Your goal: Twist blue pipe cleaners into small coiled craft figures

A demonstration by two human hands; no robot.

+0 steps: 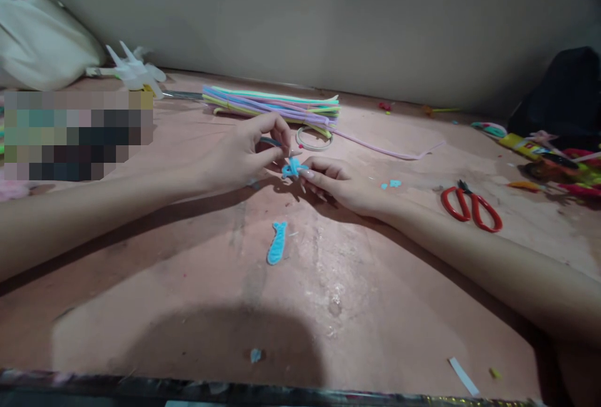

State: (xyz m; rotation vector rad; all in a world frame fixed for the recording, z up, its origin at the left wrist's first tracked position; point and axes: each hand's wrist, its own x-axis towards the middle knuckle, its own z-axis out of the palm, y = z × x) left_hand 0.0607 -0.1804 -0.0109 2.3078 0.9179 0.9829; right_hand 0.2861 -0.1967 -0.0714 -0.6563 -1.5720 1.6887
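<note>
Grip of the left hand (244, 150) is a thumb-and-finger pinch on the upper part of a small, looped blue fuzzy piece (292, 170); the right hand (345, 188) pinches its right end, so opposed fingertips presumably steady both sides. Held above the bench (211, 269), the piece is just in front of the bundle of pipe cleaners (272, 103), the landmark for all positions. Farther in front of the bundle lies a fish-shaped blue piece (277, 244), seemingly set aside within view. To the bundle's right, red-handled scissors (464, 188) rest beyond the right forearm, probably clear of the fingers yet reachable.
</note>
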